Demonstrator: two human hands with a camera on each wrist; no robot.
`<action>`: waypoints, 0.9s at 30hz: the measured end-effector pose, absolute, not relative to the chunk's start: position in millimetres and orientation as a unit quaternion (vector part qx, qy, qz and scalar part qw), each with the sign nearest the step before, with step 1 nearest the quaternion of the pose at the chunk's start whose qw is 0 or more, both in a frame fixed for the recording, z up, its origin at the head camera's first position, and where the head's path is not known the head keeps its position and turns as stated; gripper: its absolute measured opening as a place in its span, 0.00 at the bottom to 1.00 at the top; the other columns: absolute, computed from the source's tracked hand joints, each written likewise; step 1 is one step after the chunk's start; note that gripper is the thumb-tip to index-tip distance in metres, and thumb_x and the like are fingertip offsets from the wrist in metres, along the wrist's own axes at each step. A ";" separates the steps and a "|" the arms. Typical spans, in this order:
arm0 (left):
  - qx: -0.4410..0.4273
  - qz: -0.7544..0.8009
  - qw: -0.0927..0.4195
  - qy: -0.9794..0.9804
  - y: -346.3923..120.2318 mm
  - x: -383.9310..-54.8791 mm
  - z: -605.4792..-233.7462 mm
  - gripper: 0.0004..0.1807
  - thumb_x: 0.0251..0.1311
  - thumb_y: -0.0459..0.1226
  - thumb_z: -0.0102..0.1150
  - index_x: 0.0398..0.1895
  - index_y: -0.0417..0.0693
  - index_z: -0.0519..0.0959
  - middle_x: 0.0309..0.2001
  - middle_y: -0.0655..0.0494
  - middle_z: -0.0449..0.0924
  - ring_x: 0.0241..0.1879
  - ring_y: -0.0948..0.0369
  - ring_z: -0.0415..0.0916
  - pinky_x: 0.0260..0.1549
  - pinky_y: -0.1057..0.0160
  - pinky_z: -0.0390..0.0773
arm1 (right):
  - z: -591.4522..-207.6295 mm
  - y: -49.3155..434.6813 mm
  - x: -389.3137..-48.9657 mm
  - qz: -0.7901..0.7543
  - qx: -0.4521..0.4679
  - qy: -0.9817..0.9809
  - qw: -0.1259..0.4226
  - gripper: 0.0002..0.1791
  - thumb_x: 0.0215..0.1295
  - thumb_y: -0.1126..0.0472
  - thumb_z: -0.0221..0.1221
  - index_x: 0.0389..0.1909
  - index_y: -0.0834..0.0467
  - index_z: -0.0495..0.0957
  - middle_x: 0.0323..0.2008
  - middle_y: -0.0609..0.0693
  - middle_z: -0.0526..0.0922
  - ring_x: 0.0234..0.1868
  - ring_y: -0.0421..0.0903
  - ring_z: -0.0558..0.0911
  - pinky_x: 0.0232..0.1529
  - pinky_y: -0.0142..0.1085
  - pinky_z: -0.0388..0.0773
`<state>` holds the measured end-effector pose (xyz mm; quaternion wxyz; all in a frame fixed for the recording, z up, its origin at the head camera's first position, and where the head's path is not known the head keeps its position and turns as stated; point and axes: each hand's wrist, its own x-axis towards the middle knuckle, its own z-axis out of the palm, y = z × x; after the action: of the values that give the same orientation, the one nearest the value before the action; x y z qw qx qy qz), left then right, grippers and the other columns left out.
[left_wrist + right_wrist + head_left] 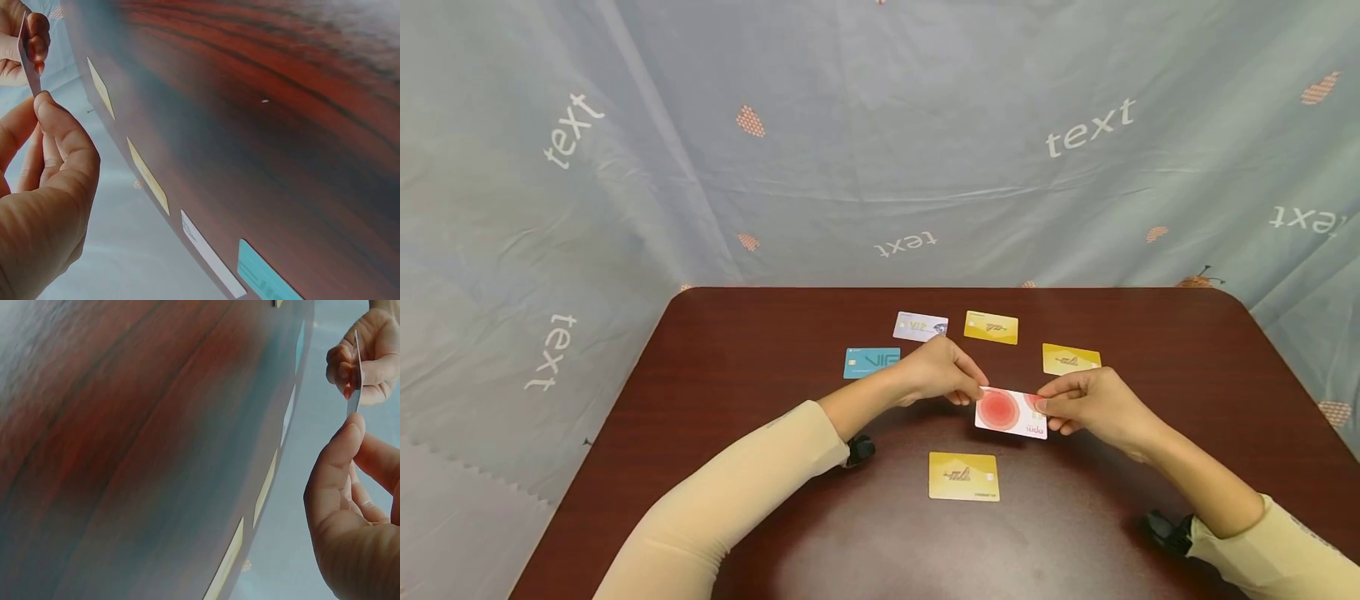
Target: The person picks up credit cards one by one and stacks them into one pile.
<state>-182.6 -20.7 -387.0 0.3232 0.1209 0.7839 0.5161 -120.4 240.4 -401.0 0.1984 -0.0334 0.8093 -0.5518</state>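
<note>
A white card with red circles is held up off the table between both hands, its printed face tilted toward the head camera. My left hand pinches its upper left corner with thumb and fingertips. At the opposite end, my right hand pinches the upper right corner. In the left wrist view the card shows almost edge-on, with the left hand at its lower end. The right wrist view also shows the card as a thin edge above the right hand.
On the dark red wooden table lie a teal card, a silver VIP card, and gold cards at the back, right and front. A grey-blue curtain hangs behind the table.
</note>
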 end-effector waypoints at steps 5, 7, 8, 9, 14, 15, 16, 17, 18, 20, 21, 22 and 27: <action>0.118 0.518 0.323 0.783 -29.4 -176.4 -385.7 0.03 0.59 0.24 0.72 0.35 0.35 0.90 0.29 0.48 0.89 0.24 0.61 0.82 0.37 0.57 0.88 | -401.7 232.8 -118.0 -0.557 -0.033 0.806 0.201 0.16 0.67 0.65 0.70 0.49 0.74 0.84 0.34 0.57 0.89 0.28 0.45 0.85 0.33 0.36 0.86; 0.114 0.521 0.323 0.782 -33.1 -173.1 -385.4 0.03 0.58 0.24 0.72 0.36 0.34 0.90 0.29 0.48 0.89 0.24 0.61 0.82 0.37 0.57 0.88 | -402.3 229.9 -116.9 -0.559 -0.036 0.803 0.202 0.16 0.67 0.65 0.70 0.49 0.74 0.84 0.34 0.57 0.89 0.28 0.45 0.85 0.33 0.36 0.86; 0.112 0.522 0.322 0.782 -35.1 -171.2 -385.3 0.03 0.58 0.24 0.72 0.35 0.34 0.90 0.29 0.47 0.89 0.24 0.61 0.82 0.36 0.58 0.88 | -402.8 228.1 -116.3 -0.561 -0.038 0.802 0.204 0.16 0.67 0.65 0.70 0.48 0.74 0.84 0.34 0.57 0.89 0.28 0.45 0.85 0.32 0.36 0.86; 0.110 0.523 0.323 0.781 -37.3 -169.1 -385.1 0.04 0.58 0.24 0.72 0.36 0.34 0.89 0.29 0.47 0.89 0.24 0.61 0.82 0.36 0.58 0.88 | -403.4 226.3 -115.7 -0.562 -0.040 0.800 0.205 0.16 0.66 0.65 0.70 0.48 0.74 0.84 0.33 0.57 0.89 0.28 0.45 0.85 0.32 0.36 0.86; 0.104 0.526 0.320 0.781 -47.0 -158.7 -386.9 0.04 0.57 0.23 0.72 0.36 0.32 0.89 0.29 0.47 0.89 0.22 0.62 0.82 0.33 0.59 0.88 | -407.4 217.6 -111.8 -0.571 -0.052 0.791 0.215 0.15 0.65 0.66 0.71 0.46 0.74 0.84 0.31 0.57 0.88 0.26 0.45 0.84 0.31 0.36 0.86; 0.102 0.527 0.320 0.781 -48.4 -157.1 -387.5 0.04 0.57 0.23 0.72 0.36 0.32 0.89 0.29 0.47 0.89 0.22 0.62 0.82 0.33 0.59 0.88 | -407.9 216.1 -111.0 -0.573 -0.054 0.789 0.217 0.15 0.65 0.66 0.71 0.46 0.74 0.84 0.30 0.57 0.88 0.26 0.45 0.84 0.30 0.36 0.86; 0.103 0.527 0.320 0.780 -49.8 -155.8 -388.1 0.04 0.57 0.23 0.72 0.36 0.32 0.89 0.29 0.46 0.89 0.22 0.62 0.82 0.33 0.60 0.87 | -408.4 214.9 -110.3 -0.574 -0.056 0.787 0.219 0.15 0.65 0.66 0.71 0.46 0.74 0.84 0.30 0.56 0.88 0.26 0.44 0.84 0.30 0.36 0.86; 0.103 0.529 0.320 0.779 -50.9 -154.7 -388.4 0.04 0.57 0.23 0.72 0.35 0.32 0.89 0.29 0.46 0.89 0.22 0.62 0.81 0.32 0.60 0.87 | -409.1 214.2 -109.9 -0.575 -0.057 0.786 0.221 0.15 0.65 0.66 0.71 0.46 0.74 0.84 0.30 0.56 0.88 0.26 0.44 0.84 0.30 0.36 0.86; 0.102 0.530 0.320 0.778 -52.0 -153.5 -388.8 0.04 0.57 0.23 0.72 0.35 0.32 0.89 0.28 0.46 0.88 0.22 0.62 0.81 0.32 0.60 0.87 | -409.3 213.3 -109.3 -0.575 -0.058 0.786 0.221 0.15 0.65 0.66 0.71 0.46 0.74 0.84 0.30 0.56 0.88 0.26 0.44 0.84 0.30 0.36 0.86; 0.101 0.533 0.319 0.777 -53.8 -151.6 -389.3 0.04 0.57 0.23 0.72 0.35 0.32 0.89 0.28 0.46 0.88 0.22 0.62 0.81 0.31 0.61 0.87 | -409.5 211.5 -108.6 -0.572 -0.060 0.787 0.223 0.15 0.66 0.66 0.71 0.46 0.74 0.84 0.30 0.56 0.88 0.26 0.44 0.84 0.29 0.36 0.86; 0.100 0.533 0.319 0.777 -54.7 -150.6 -389.8 0.04 0.57 0.23 0.72 0.35 0.32 0.89 0.28 0.46 0.88 0.22 0.62 0.81 0.31 0.61 0.87 | -409.7 210.6 -108.3 -0.571 -0.061 0.787 0.224 0.15 0.66 0.66 0.71 0.46 0.73 0.84 0.30 0.56 0.88 0.26 0.44 0.84 0.29 0.36 0.86; 0.099 0.533 0.319 0.777 -55.7 -149.5 -390.2 0.04 0.57 0.23 0.72 0.36 0.32 0.89 0.28 0.46 0.88 0.22 0.62 0.81 0.31 0.61 0.87 | -410.2 210.1 -108.2 -0.569 -0.063 0.789 0.224 0.14 0.66 0.66 0.71 0.45 0.73 0.84 0.30 0.56 0.88 0.25 0.45 0.84 0.29 0.36 0.86; 0.089 0.533 0.318 0.779 -61.8 -142.8 -394.1 0.04 0.56 0.23 0.72 0.36 0.33 0.89 0.28 0.47 0.88 0.21 0.62 0.80 0.30 0.63 0.86 | -412.7 205.3 -105.6 -0.564 -0.074 0.789 0.234 0.12 0.65 0.65 0.71 0.42 0.71 0.85 0.28 0.57 0.87 0.25 0.45 0.84 0.28 0.36 0.86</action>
<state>-142.8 -61.8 -394.1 0.3176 0.0889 0.7794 0.5326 -105.6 205.3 -412.7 0.2336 -0.0739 0.7887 -0.5639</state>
